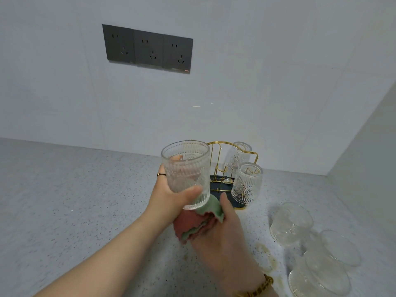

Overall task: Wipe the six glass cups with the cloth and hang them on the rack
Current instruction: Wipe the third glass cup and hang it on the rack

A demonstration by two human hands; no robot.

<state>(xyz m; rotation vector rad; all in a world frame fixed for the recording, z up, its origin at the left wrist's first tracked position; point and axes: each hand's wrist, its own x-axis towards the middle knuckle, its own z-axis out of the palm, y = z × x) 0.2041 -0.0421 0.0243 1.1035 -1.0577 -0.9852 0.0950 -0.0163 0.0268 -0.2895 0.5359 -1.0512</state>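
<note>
Glass cup (pixel 185 168): clamped round its lower half by the left hand (pixel 171 198), thumb across the near side, fingers wrapped behind. Held upright, mouth up, in the air above the counter (pixel 85 189), just left of the rack (pixel 217 190). Right hand (pixel 222 236) directly below, closed on the bunched pink-and-green cloth (pixel 199 224), cloth up against the cup's base.

Likely trouble, judged from here:
- Slipping out of a one-handed hold if the glass is damp, most probably while being turned mouth down for a prong.
- Clipping the near hung cup (pixel 247 183) or the far hung cup (pixel 236 157) on the way in, both already inverted on the gold wire and close together.
- Sweeping the three waiting cups (pixel 291 224) at near right with the right forearm, close beside them; blurred, so hard to tell how they lie.

Looks: clear, straight-sided, slightly wider at the rim, finely ribbed top to bottom with beaded rows, thick heavy base. Fingers showing through the wall.
</note>
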